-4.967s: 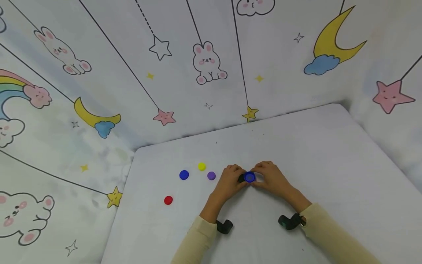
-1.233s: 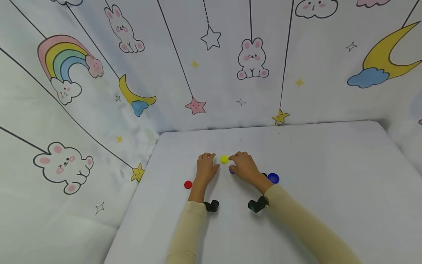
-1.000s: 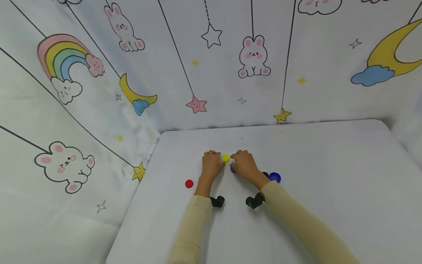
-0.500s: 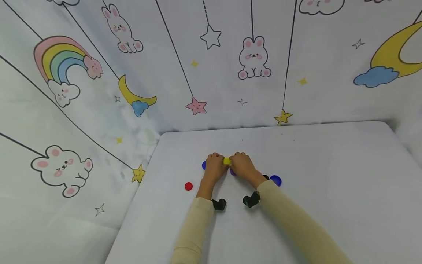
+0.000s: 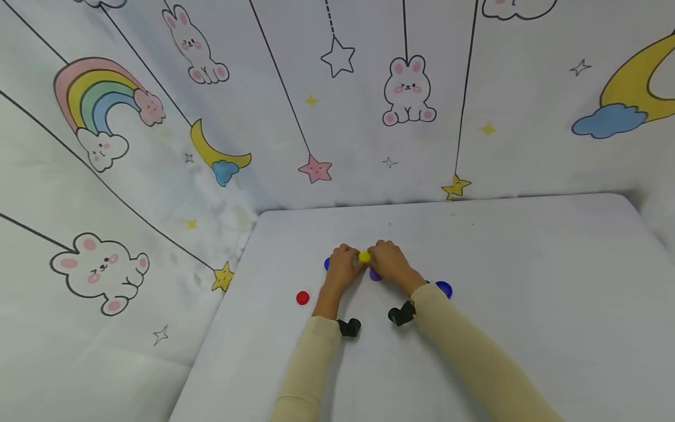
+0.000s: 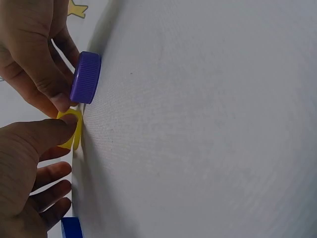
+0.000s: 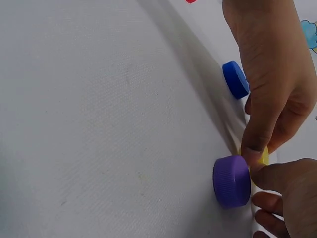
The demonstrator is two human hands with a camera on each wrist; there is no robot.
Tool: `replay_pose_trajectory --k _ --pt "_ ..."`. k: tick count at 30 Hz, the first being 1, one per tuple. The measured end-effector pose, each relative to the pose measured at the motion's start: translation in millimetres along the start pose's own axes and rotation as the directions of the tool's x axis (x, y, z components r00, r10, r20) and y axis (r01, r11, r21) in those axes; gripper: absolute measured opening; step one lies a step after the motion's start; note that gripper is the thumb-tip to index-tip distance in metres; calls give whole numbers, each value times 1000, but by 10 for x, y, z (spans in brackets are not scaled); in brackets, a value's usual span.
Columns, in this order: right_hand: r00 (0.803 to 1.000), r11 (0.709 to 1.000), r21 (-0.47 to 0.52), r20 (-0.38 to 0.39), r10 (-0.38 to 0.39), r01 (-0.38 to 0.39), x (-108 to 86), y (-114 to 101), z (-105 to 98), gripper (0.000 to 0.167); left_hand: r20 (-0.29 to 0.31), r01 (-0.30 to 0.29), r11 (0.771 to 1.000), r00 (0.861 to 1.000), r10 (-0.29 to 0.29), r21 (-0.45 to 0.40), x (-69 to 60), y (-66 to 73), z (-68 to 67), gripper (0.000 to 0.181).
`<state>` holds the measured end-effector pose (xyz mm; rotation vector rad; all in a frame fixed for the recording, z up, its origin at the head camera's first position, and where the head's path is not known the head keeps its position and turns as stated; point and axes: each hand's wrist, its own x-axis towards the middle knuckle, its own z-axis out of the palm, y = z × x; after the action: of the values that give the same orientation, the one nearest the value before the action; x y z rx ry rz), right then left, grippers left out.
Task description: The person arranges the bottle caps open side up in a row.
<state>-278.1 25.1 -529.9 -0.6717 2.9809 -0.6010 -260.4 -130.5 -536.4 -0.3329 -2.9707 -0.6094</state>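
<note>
In the head view my left hand [image 5: 344, 267] and right hand [image 5: 391, 260] meet at a yellow bottle cap [image 5: 365, 257], one on each side. The left wrist view shows my left thumb and forefinger pinching the yellow cap [image 6: 69, 130] at its edge. My right thumb and fingers pinch its other side, seen close in the right wrist view by the yellow rim [image 7: 265, 155]. A ridged purple cap [image 7: 231, 182] stands on the table right beside my right thumb. Behind my left hand a blue cap [image 5: 327, 264] shows only in part.
A red cap [image 5: 303, 298] lies left of my left forearm. Another blue cap [image 5: 444, 289] lies beyond my right sleeve, which partly covers a dark item there. The white table [image 5: 527, 281] backs onto a printed cloth wall [image 5: 358, 135].
Five seconds ago both hands held a blue-rimmed cap farther right; it now lies on the table. Within the last second my left hand moved right and both hands closed on the yellow cap.
</note>
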Motion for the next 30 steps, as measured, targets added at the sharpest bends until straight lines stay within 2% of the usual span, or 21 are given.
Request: replay_pose_trajectory --k 3,6,13,17,23,28,30 --pt "1000 1000 -5 -4 -11 11 26 29 -14 22 -18 -9 1000 1000 9 -17 11 -3 23 32" --pt "1000 1000 10 8 -19 19 46 49 -29 21 -29 8 999 1000 -9 -42 7 -12 43 31" --pt "999 993 116 42 9 -13 81 62 -32 27 -21 33 994 999 -35 -104 -2 -34 49 29" --pt "999 982 188 53 7 -17 96 81 -57 32 0 26 993 1000 -26 -114 -4 -14 -7 29" --pt "990 932 358 137 15 -63 48 121 -202 34 41 -28 990 999 34 -136 -51 33 -135 30" --pt "992 928 372 121 -19 -27 -30 82 -261 33 53 -34 983 998 45 -182 -122 45 -225 29" --pt "994 937 349 95 -60 24 -109 48 -283 32 60 -42 978 997 56 -203 -175 52 -240 28"
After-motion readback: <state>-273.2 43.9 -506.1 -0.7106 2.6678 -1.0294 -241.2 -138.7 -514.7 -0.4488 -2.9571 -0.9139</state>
